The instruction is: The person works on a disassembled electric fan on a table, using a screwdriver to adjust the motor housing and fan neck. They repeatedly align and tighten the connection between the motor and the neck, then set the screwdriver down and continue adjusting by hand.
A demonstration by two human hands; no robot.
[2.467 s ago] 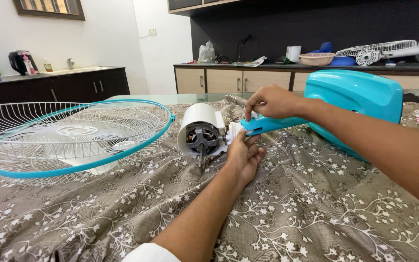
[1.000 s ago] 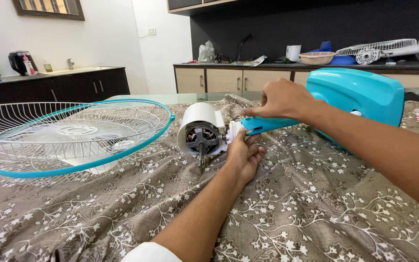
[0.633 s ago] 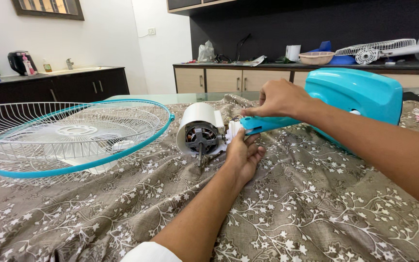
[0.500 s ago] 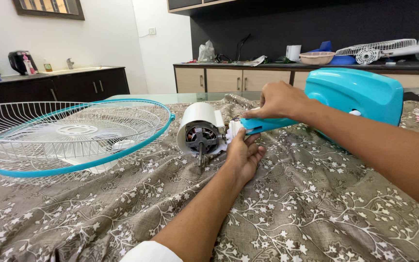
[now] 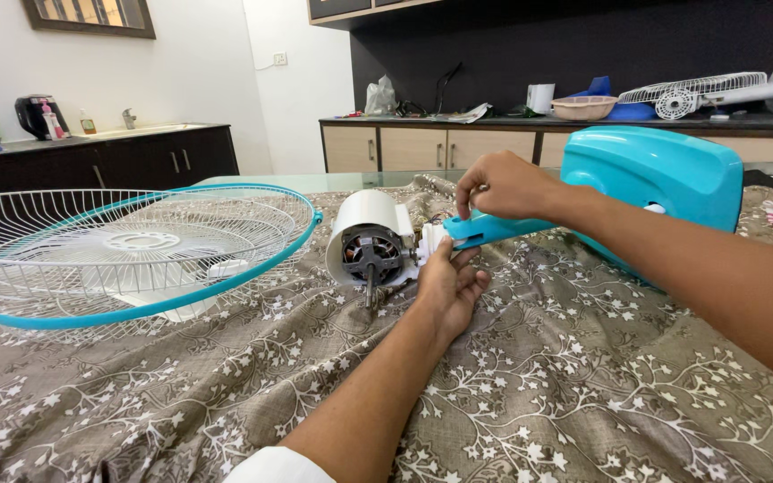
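— Head view: where's the fan motor [image 5: 370, 250]?
— Mid-table on the floral cloth [image 5: 583, 376], right of the wire guard [image 5: 136, 250].
— And the hands?
— Left hand [image 5: 449, 284] cups under the turquoise neck [image 5: 494, 229]; right hand [image 5: 505, 185] pinches it from above.

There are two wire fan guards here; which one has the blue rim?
The big fan guard lying on the table's cloth at left; the counter guard is all white.

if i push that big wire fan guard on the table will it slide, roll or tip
The wire fan guard lies flat on its wide turquoise rim, so it probably won't roll or tip. Thin open wires suggest it's light for its size. The patterned tablecloth may drag and bunch rather than let it slide.
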